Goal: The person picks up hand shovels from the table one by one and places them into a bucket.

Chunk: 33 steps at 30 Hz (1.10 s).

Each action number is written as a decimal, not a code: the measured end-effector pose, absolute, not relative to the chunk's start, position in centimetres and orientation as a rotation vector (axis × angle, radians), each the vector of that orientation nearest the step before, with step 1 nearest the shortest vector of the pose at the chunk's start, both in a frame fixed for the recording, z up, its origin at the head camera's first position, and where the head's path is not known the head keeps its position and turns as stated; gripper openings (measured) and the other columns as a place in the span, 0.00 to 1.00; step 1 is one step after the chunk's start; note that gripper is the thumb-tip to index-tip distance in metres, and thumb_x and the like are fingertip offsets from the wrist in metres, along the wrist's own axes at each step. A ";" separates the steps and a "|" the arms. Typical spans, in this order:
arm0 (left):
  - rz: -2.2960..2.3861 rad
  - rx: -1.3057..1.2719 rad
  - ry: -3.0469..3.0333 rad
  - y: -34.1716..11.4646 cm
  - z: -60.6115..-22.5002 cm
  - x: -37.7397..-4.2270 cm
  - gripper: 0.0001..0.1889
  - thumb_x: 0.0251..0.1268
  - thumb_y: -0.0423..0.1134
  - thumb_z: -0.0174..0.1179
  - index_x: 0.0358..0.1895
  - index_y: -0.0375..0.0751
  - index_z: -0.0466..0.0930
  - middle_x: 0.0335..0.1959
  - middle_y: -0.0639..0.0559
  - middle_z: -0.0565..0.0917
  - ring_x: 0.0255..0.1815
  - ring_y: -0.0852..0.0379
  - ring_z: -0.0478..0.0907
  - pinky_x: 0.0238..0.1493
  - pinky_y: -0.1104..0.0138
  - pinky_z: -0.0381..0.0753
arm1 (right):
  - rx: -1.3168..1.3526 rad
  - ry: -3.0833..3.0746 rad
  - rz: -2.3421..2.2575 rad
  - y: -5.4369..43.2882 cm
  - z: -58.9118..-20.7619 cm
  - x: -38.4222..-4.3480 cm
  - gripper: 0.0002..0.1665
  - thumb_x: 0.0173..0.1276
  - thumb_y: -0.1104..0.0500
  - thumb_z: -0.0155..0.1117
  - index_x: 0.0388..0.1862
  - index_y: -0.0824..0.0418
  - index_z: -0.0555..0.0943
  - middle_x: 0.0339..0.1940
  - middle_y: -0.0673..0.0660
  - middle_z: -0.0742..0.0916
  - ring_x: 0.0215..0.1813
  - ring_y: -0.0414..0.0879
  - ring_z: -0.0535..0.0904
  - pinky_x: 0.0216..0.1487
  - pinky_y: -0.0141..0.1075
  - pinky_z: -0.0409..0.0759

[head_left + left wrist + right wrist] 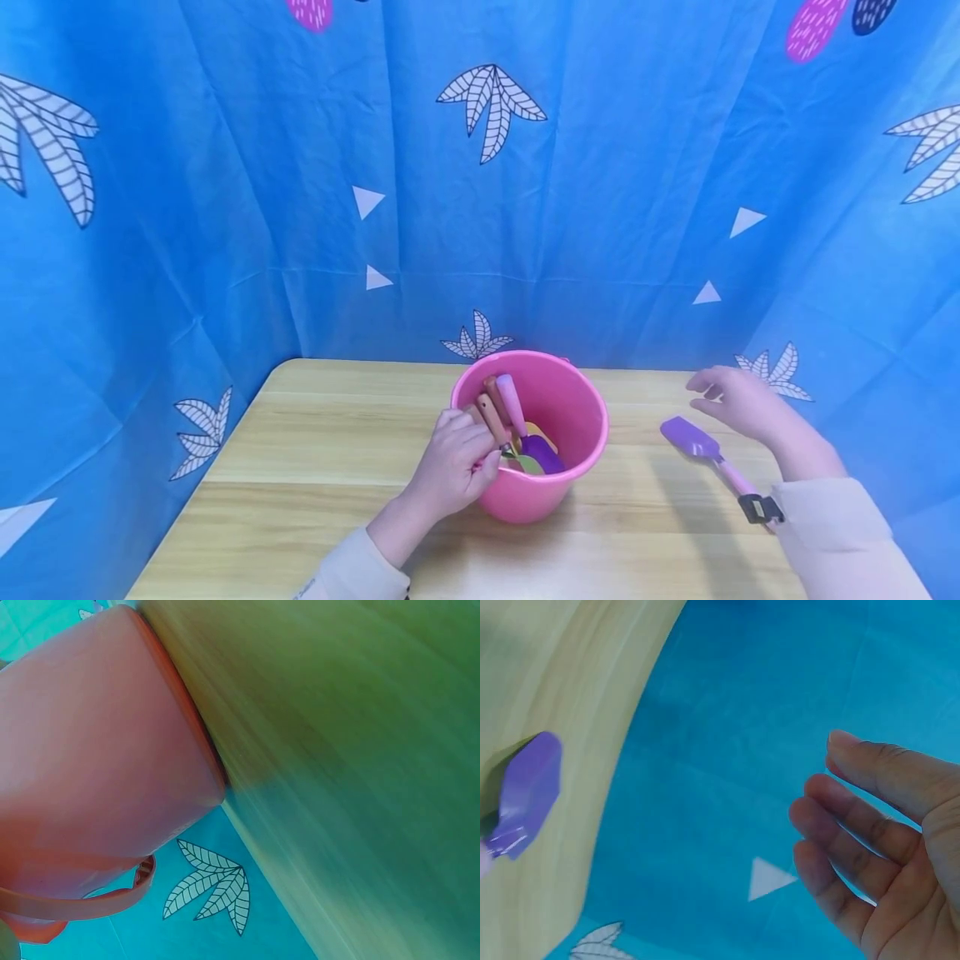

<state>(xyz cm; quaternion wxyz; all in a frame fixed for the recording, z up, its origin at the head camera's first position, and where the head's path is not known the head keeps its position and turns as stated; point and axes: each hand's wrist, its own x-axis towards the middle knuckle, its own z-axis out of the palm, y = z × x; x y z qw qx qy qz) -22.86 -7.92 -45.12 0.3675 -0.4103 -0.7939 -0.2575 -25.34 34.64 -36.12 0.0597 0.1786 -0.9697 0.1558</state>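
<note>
A pink bucket (517, 500) stands upright on the wooden table, and in the left wrist view its wall (97, 750) and hanging handle (82, 906) show large. My left hand (453, 462) grips the bucket's near-left rim with curled fingers. Inside lean several small hand tools, among them a wooden-handled one (491, 417) and a purple shovel (542, 454) with a pink handle. On the right lies another purple toy shovel (690, 439), its pink handle partly hidden behind the wrist strap. Above and beyond it hovers my right hand (900, 862), fingers loosely bent and holding nothing.
The wooden table (315, 433) ends at a blue patterned curtain (465, 217), which hangs behind it and along both sides. A black strap buckle (761, 508) sits at the right sleeve's cuff.
</note>
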 end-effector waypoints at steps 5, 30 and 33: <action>-0.657 -1.054 -2.048 -7.8 -45.2 -22.9 0.14 0.72 0.46 0.48 0.30 0.51 0.80 0.27 0.63 0.81 0.33 0.62 0.74 0.49 0.60 0.71 | 0.458 -2.974 0.515 36.4 -37.6 -24.8 0.14 0.62 0.62 0.72 0.44 0.69 0.84 0.40 0.63 0.87 0.41 0.58 0.84 0.42 0.55 0.82; -0.656 -1.044 -2.024 -7.8 -45.4 -22.9 0.18 0.76 0.49 0.43 0.30 0.52 0.79 0.26 0.63 0.81 0.33 0.61 0.74 0.49 0.60 0.71 | 0.195 -3.105 0.613 41.7 -44.2 -23.4 0.21 0.63 0.60 0.69 0.49 0.74 0.80 0.42 0.69 0.85 0.45 0.67 0.82 0.46 0.62 0.77; -0.658 -1.044 -2.025 -7.8 -45.4 -22.9 0.18 0.76 0.49 0.43 0.30 0.52 0.79 0.27 0.63 0.81 0.33 0.61 0.74 0.49 0.60 0.71 | 0.169 -3.134 0.633 42.1 -44.9 -23.2 0.22 0.63 0.60 0.70 0.50 0.75 0.80 0.42 0.70 0.85 0.46 0.66 0.81 0.46 0.62 0.77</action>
